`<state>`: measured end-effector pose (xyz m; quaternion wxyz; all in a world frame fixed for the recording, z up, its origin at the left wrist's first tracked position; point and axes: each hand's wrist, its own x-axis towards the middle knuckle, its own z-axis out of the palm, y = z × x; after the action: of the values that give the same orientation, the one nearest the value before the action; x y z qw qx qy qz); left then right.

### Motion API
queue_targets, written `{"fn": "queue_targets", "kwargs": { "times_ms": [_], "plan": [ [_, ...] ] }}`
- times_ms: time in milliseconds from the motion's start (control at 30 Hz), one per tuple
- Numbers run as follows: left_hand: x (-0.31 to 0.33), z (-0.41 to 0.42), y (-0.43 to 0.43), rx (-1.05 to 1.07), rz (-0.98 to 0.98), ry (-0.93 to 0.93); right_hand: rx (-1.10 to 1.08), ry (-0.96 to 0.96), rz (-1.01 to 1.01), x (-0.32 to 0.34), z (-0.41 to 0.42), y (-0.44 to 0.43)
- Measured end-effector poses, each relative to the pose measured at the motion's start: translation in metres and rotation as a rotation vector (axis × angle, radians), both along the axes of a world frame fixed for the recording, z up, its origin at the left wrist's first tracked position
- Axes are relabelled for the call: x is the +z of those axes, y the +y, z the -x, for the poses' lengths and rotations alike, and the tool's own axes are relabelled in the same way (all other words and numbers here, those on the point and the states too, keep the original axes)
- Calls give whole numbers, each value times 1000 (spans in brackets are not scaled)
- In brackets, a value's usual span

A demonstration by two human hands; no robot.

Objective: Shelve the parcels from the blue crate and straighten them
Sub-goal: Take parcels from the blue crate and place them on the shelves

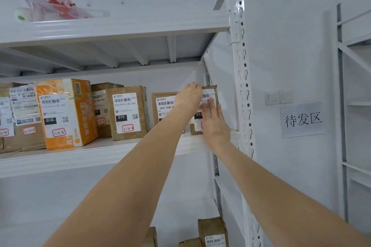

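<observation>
A small brown parcel [211,92] with a white label stands upright at the right end of the middle shelf [100,154], against the rack post. My left hand [189,97] grips its top left corner. My right hand [214,124] lies flat against its front, fingers spread. Just left of it stands another brown parcel [163,104], partly hidden by my left arm. Further left a row of labelled parcels stands: a brown one [128,112], an orange box [66,114] and more brown ones [20,118]. The blue crate is out of view.
The white rack post [244,78] rises right beside the held parcel. A top shelf [112,26] holds red-and-clear packaging [60,5]. More brown parcels [212,230] sit on a lower shelf. A paper sign [303,119] hangs on the wall, and a second rack [341,106] stands at far right.
</observation>
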<state>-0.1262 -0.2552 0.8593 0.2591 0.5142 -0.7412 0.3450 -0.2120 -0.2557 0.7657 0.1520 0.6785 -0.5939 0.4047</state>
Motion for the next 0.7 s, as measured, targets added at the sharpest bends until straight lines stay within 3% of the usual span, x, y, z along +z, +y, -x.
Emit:
{"fn": "queue_targets", "kwargs": {
  "times_ms": [700],
  "plan": [
    [1, -1, -21, 11, -41, 18, -46, -14, -20, 6, -4, -18]
  ]
}}
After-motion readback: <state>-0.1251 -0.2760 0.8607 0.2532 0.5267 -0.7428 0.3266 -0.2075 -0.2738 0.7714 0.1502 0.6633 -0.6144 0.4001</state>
